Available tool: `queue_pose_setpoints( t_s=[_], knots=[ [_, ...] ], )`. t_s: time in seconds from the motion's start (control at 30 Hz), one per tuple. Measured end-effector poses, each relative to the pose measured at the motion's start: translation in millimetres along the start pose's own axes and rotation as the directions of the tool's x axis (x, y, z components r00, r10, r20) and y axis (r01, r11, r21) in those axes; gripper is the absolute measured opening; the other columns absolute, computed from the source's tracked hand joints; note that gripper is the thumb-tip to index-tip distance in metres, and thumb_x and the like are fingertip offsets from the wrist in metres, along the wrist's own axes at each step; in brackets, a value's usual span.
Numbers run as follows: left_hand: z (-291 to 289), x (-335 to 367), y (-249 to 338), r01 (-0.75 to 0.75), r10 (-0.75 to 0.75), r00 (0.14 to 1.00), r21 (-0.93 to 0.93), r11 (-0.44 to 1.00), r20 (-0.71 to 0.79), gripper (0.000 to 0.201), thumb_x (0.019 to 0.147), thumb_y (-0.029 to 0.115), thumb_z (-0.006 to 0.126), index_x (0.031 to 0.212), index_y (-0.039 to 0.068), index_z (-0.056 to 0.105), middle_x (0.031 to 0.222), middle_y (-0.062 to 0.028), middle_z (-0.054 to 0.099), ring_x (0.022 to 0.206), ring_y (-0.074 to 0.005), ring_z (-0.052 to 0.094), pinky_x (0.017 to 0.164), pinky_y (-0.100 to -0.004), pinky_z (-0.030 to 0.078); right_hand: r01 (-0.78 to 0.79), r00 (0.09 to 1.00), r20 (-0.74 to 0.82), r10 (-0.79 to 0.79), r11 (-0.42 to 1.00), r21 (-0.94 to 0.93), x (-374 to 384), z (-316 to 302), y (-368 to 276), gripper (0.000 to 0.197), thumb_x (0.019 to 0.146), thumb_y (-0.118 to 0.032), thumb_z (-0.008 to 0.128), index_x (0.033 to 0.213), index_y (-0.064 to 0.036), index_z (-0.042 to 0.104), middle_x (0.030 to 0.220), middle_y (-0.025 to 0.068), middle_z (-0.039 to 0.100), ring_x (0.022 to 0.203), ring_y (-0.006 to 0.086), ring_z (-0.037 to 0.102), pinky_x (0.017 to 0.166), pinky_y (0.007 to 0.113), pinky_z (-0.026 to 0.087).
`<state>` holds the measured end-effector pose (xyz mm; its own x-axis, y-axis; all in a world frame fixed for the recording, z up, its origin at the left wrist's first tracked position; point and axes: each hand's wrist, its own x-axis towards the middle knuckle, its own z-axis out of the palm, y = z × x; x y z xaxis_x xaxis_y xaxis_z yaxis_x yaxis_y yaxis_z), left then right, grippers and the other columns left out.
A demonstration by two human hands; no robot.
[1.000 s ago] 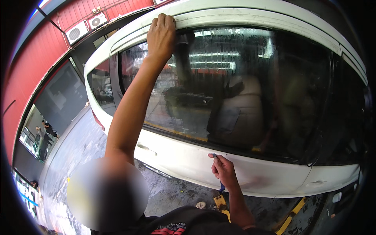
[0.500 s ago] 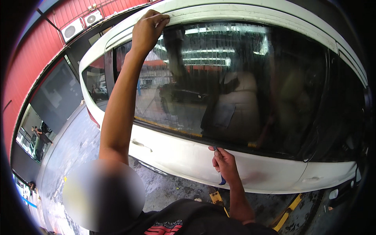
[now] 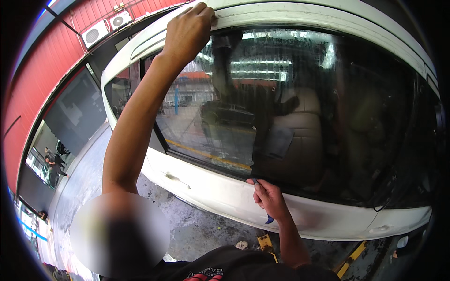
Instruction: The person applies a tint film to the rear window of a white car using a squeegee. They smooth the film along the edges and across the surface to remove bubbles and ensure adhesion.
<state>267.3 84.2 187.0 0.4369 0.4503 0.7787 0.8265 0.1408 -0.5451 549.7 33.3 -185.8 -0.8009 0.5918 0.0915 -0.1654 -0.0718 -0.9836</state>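
Note:
My left hand (image 3: 190, 30) reaches up to the white roof edge (image 3: 276, 18) above the van's dark side window (image 3: 225, 136). Its fingers are curled together against the edge, and whatever they may hold is hidden. Lower down, my right hand (image 3: 269, 199) is closed around a thin blue strip-like tool (image 3: 270, 219). One end of the tool shows above the thumb near the window's lower edge; the other pokes out below the palm. Streaks mark the glass, and a pale seat (image 3: 304, 117) shows through it.
A door handle (image 3: 177, 180) sits on the white body panel left of my right hand. Yellow floor pieces (image 3: 266, 242) lie below the van. A red wall (image 3: 51, 51) with air-conditioner units (image 3: 96, 32) stands at the left, with people (image 3: 54, 166) in the distance.
My left hand has shifted a little right along the roof edge, and its fingers are curled more. The right hand stays low at the window with the blue tool. The view has shifted slightly.

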Motion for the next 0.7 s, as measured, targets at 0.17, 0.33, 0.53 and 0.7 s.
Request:
queue_pose_setpoints(
  t_s=[0.17, 0.33, 0.53, 0.7],
  knots=[
    [-10.1, 3.5, -14.7, 0.01, 0.014, 0.997, -0.288, 0.958, 0.081, 0.014, 0.097, 0.015, 0.068, 0.104, 0.008, 0.079, 0.105, -0.0098, 0.074, 0.087, -0.0302, 0.074, 0.077, -0.0391, 0.056, 0.079, 0.997, 0.017, -0.08, 0.996, 0.04, 11.4, -1.8, 5.0, 0.038, 0.113, -0.029, 0.052, 0.137, -0.0013, 0.063, 0.071, -0.0026, 0.051, 0.058, 0.0029, 0.04, 0.052, 0.021, 0.035],
    [-14.5, 16.4, -13.9, 0.018, 0.006, 0.994, -0.218, 0.976, 0.109, 0.015, 0.095, 0.02, 0.073, 0.101, 0.007, 0.079, 0.097, -0.0113, 0.075, 0.085, -0.0312, 0.074, 0.078, -0.0393, 0.057, 0.059, 0.996, 0.069, -0.063, 0.997, 0.054, 10.8, -5.8, 17.0, 0.039, 0.113, -0.028, 0.051, 0.137, -0.0003, 0.063, 0.071, -0.0025, 0.05, 0.058, 0.0029, 0.039, 0.052, 0.021, 0.034],
    [-8.0, 7.1, -1.8, -0.103, 0.104, 0.995, -0.065, 0.992, 0.002, 0.008, 0.085, 0.005, 0.062, 0.084, 0.006, 0.07, 0.089, -0.0156, 0.067, 0.083, -0.0372, 0.069, 0.074, -0.0464, 0.055, 0.002, 0.998, 0.06, -0.007, 0.997, 0.071, 12.2, -10.5, 6.6, 0.038, 0.113, -0.029, 0.051, 0.136, -0.0029, 0.066, 0.07, -0.0031, 0.05, 0.058, 0.0031, 0.04, 0.052, 0.022, 0.035],
    [-20.4, 13.0, -9.0, -0.009, 0.034, 0.997, -0.348, 0.938, 0.065, 0.01, 0.089, 0.009, 0.065, 0.084, 0.004, 0.073, 0.088, -0.0149, 0.07, 0.083, -0.0355, 0.07, 0.075, -0.046, 0.055, -0.002, 0.999, 0.04, 0.0, 0.997, 0.072, 7.9, -17.8, 4.9, 0.04, 0.113, -0.032, 0.052, 0.135, -0.0019, 0.066, 0.07, -0.0033, 0.049, 0.058, 0.0029, 0.041, 0.052, 0.022, 0.035]
  ],
)
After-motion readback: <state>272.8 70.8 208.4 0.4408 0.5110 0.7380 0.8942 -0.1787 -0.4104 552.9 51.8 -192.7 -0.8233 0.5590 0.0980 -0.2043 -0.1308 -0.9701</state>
